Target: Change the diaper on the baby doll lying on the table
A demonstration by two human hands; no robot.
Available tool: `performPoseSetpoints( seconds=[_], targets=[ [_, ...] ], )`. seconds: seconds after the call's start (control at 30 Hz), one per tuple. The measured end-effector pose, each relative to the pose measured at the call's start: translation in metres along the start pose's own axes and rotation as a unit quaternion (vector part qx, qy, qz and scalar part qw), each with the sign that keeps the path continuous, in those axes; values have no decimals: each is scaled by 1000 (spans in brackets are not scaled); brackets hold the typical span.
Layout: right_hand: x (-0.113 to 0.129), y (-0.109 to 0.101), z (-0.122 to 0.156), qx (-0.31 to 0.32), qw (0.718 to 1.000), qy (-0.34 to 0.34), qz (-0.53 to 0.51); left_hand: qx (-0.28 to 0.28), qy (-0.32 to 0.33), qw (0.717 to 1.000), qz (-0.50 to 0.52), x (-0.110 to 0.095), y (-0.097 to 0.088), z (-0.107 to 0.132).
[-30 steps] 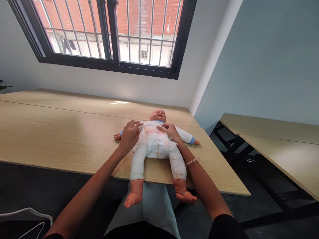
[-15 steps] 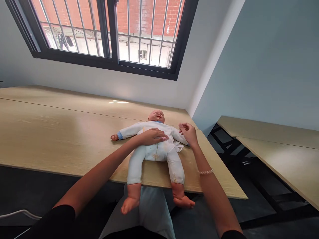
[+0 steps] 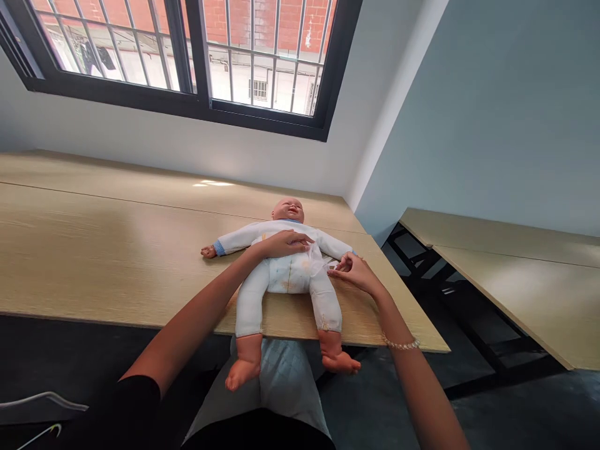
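Note:
A bald baby doll (image 3: 253, 300) in a white suit with blue cuffs lies on its back, its head toward the window and its bare feet past the table's front edge. Round its hips is a white diaper (image 3: 289, 275) with a faint printed pattern. My left hand (image 3: 288, 244) rests across the doll's belly at the diaper's top, fingers stretched out and laid flat. On the doll's right-hand side in view, my right hand (image 3: 354, 270) pinches the loose white side flap of the diaper between thumb and fingers. The tips are partly hidden.
The pale wooden table (image 3: 117, 269) runs far to the left and ends just right of the doll. Beyond a gap stands another table (image 3: 515, 281) with a black frame. Behind are a wall and a barred window (image 3: 201, 62).
My right hand has come down from above the doll's arm to the diaper's side flap and closed on it. My left hand stays on the belly. The view has shifted slightly.

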State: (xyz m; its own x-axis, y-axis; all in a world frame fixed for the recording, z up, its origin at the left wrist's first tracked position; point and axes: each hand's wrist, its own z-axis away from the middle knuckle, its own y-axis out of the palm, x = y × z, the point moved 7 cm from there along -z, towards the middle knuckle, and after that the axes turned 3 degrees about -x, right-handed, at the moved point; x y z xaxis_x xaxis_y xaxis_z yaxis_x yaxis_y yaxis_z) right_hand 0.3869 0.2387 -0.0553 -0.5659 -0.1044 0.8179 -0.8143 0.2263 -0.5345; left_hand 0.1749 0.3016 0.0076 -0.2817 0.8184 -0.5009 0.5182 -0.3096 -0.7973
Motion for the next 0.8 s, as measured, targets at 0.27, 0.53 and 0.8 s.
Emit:
performPoseSetpoints(
  seconds=[0.27, 0.53, 0.8],
  targets=[
    [-6, -5, -8, -76, 969, 64, -228, -4, -4, 999, 36, 4, 1, 1],
    [16, -2, -5, -78, 956, 55, -276, 55, 48, 997, -11, -2, 10, 0],
    [75, 35, -27, -69, 978, -23, -196, 55, 21, 996, -71, -2, 17, -1]
  ],
)
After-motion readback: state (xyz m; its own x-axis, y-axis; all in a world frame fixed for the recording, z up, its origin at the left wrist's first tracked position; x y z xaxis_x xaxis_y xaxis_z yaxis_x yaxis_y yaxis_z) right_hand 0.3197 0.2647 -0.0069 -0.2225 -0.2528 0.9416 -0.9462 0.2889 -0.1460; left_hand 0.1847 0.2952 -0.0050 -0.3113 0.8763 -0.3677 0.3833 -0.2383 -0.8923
